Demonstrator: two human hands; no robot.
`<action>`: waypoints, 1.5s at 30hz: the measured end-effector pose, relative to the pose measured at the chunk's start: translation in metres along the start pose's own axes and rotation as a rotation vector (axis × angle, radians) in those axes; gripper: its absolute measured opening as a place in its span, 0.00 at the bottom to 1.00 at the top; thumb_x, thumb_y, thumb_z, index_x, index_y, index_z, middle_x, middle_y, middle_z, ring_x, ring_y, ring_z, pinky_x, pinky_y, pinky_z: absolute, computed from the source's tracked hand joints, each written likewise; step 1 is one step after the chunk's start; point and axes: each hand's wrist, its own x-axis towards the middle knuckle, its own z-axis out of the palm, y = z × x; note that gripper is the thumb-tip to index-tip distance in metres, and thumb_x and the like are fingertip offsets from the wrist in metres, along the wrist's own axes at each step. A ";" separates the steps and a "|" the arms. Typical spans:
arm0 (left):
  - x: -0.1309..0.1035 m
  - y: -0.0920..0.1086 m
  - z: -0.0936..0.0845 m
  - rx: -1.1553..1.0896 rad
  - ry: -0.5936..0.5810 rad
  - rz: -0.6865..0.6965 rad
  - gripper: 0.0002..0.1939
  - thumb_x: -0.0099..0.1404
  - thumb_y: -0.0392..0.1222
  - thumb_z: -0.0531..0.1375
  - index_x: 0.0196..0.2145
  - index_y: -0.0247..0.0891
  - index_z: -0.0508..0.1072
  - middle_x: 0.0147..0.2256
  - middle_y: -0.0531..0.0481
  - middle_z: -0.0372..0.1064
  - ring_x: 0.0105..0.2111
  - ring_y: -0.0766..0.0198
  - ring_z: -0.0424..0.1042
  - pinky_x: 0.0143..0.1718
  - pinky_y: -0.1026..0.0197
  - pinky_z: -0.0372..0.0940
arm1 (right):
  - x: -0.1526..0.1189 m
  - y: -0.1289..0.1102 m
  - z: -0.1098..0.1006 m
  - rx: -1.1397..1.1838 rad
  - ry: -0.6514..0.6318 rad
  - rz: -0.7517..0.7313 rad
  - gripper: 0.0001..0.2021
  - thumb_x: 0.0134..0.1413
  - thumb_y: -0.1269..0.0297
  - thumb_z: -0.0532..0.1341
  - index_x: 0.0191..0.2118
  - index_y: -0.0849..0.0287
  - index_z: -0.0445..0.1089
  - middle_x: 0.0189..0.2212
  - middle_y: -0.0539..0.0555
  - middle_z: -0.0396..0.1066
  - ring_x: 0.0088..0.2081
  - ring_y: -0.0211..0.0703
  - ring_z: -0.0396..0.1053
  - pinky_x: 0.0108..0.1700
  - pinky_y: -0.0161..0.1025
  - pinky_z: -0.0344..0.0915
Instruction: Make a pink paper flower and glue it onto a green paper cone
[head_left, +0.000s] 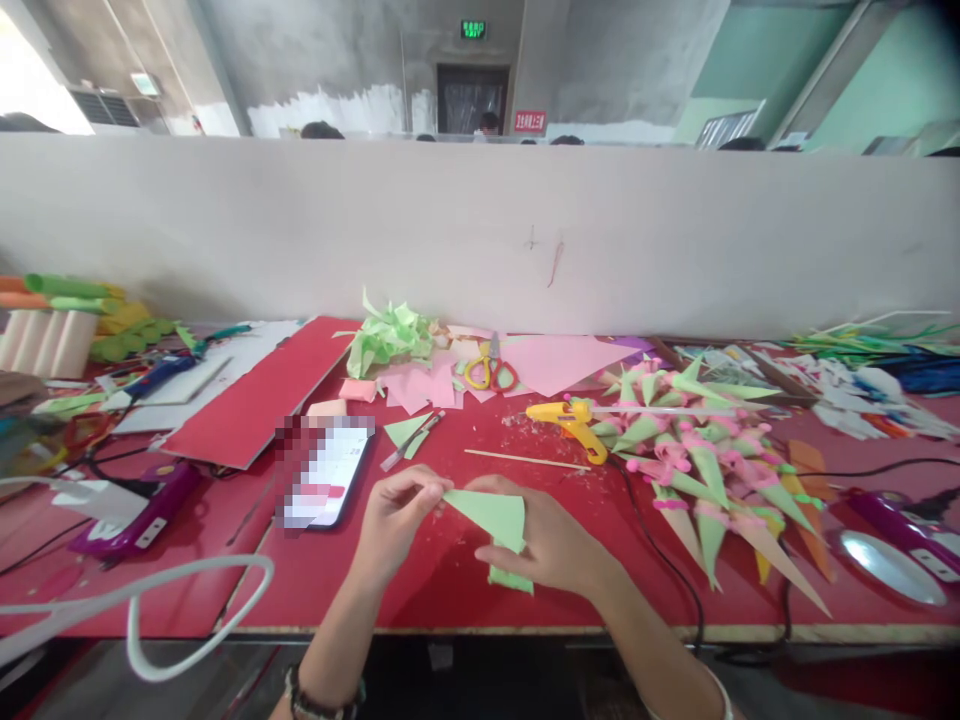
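Note:
Between my two hands is a light green paper cone (491, 512), lying sideways above the red table. My left hand (405, 508) pinches its narrow tip between thumb and fingers. The fingers of my right hand (551, 540) wrap round the wide end from behind, with the thumb below. Under that hand, another small green paper piece (512, 580) rests near the table's front edge. A thin wooden stick (525, 459) lies just beyond my hands. Past it sits a yellow hot glue gun (574, 422) with a clear glue stick in its back.
Many pink and green paper cones (705, 460) are heaped at right. A phone (330, 472) lies left of my hands, near a red board (259, 390). Scissors (491, 370) rest on pink paper sheets (562, 360) at the back. A white cable (202, 575) loops at left. A white partition (450, 230) stands behind.

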 end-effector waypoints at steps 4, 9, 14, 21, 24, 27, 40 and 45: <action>-0.001 0.001 -0.001 0.081 -0.065 -0.001 0.09 0.56 0.40 0.56 0.24 0.36 0.74 0.20 0.53 0.68 0.21 0.69 0.65 0.25 0.67 0.61 | -0.008 -0.006 0.004 0.197 0.029 0.054 0.16 0.50 0.60 0.56 0.46 0.57 0.61 0.45 0.54 0.64 0.39 0.39 0.66 0.42 0.35 0.61; -0.003 0.000 -0.004 0.243 -0.100 0.048 0.12 0.59 0.41 0.54 0.25 0.36 0.75 0.20 0.51 0.68 0.22 0.68 0.65 0.26 0.66 0.61 | -0.012 -0.003 0.006 0.334 0.130 0.050 0.15 0.51 0.62 0.56 0.46 0.57 0.60 0.42 0.53 0.63 0.41 0.39 0.64 0.43 0.34 0.60; -0.005 0.013 -0.002 0.560 -0.369 0.121 0.21 0.53 0.43 0.60 0.47 0.42 0.66 0.39 0.49 0.69 0.39 0.61 0.66 0.41 0.60 0.61 | -0.010 -0.005 0.004 0.207 0.124 0.076 0.10 0.52 0.61 0.55 0.39 0.58 0.65 0.42 0.52 0.62 0.41 0.39 0.64 0.43 0.34 0.59; -0.006 0.020 0.004 0.881 -0.500 0.097 0.17 0.54 0.37 0.57 0.43 0.42 0.64 0.34 0.52 0.70 0.33 0.60 0.66 0.35 0.60 0.59 | -0.003 -0.014 0.004 -0.091 0.000 0.104 0.08 0.50 0.61 0.56 0.31 0.59 0.68 0.39 0.52 0.62 0.35 0.38 0.65 0.38 0.34 0.61; -0.007 0.018 0.004 0.822 -0.538 0.047 0.14 0.55 0.34 0.55 0.40 0.41 0.65 0.33 0.52 0.69 0.32 0.62 0.66 0.33 0.62 0.59 | -0.001 -0.018 0.006 -0.115 0.009 0.087 0.10 0.49 0.58 0.56 0.26 0.60 0.67 0.38 0.53 0.61 0.32 0.36 0.64 0.35 0.34 0.60; -0.008 0.016 0.004 0.766 -0.603 0.013 0.09 0.54 0.30 0.52 0.32 0.38 0.67 0.32 0.51 0.67 0.31 0.64 0.66 0.32 0.64 0.59 | 0.003 -0.021 0.012 -0.104 0.037 0.064 0.13 0.50 0.57 0.56 0.22 0.61 0.64 0.41 0.52 0.60 0.30 0.34 0.64 0.33 0.33 0.60; -0.005 -0.010 -0.015 1.183 -0.246 -0.143 0.10 0.58 0.48 0.52 0.28 0.38 0.64 0.26 0.51 0.66 0.24 0.63 0.66 0.22 0.65 0.53 | -0.020 0.004 0.012 -0.222 0.278 0.450 0.21 0.52 0.57 0.53 0.52 0.55 0.56 0.46 0.59 0.62 0.47 0.51 0.62 0.42 0.45 0.63; -0.006 -0.026 -0.011 1.316 -0.107 -0.184 0.21 0.60 0.46 0.50 0.50 0.35 0.57 0.34 0.44 0.69 0.31 0.56 0.70 0.26 0.62 0.59 | -0.030 0.011 0.026 -0.079 0.105 0.529 0.22 0.52 0.60 0.53 0.54 0.53 0.54 0.48 0.57 0.59 0.46 0.48 0.64 0.42 0.42 0.64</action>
